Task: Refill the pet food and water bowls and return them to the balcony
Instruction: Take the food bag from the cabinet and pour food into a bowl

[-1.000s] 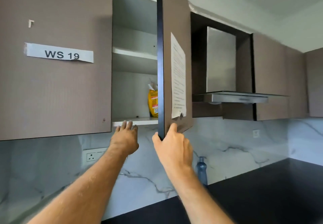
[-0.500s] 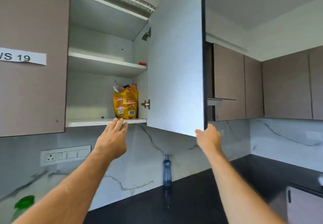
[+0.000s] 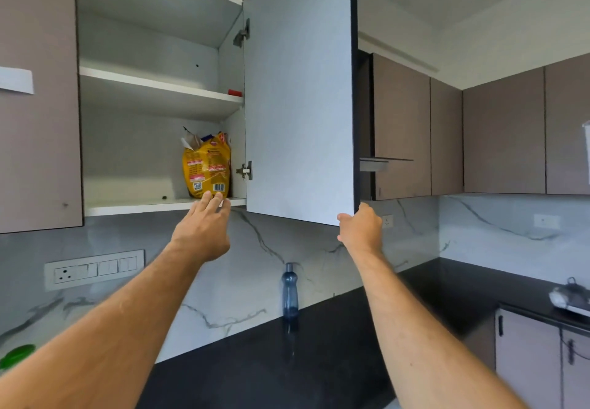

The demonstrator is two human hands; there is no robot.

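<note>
Left hand [image 3: 204,233] flat near crinkled yellow bag [image 3: 207,166]; right hand [image 3: 362,228] holds door [image 3: 300,89].

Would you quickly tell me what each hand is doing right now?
Left hand: open, fingers straight, reaching to the yellow bag; contact unclear.
Right hand: holding the bottom corner of the open cupboard door.

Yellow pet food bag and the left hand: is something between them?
Nothing: in the head view the left hand reaches the yellow pet food bag, its fingertips overlapping the bag's bottom edge.
</note>
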